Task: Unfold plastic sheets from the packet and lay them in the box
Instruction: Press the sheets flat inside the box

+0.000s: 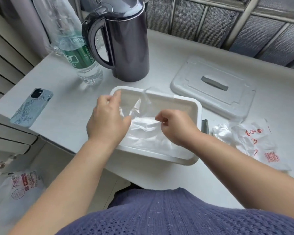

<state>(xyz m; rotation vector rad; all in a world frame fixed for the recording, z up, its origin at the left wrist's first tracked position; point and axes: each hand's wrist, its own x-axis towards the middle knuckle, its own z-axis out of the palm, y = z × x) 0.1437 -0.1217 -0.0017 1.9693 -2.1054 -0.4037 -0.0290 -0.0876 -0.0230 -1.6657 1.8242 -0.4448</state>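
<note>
A white rectangular box [196, 116] stands open on the table in front of me. Clear plastic sheets [148, 133] lie crumpled inside it. Both hands hold one thin clear sheet [143, 106] stretched over the box. My left hand [107, 119] pinches its left side above the box's left rim. My right hand [175, 126] pinches its right part between thumb and fingers over the box's middle. The torn white packet [255, 141] with red print lies on the table to the right, with crumpled plastic [221, 133] at its mouth.
The box's white lid [214, 92] with a grey slot lies behind it at the right. A dark kettle [124, 39] and a water bottle [81, 56] stand at the back. A phone [31, 106] lies at the left. A printed bag [22, 185] lies below the table's left edge.
</note>
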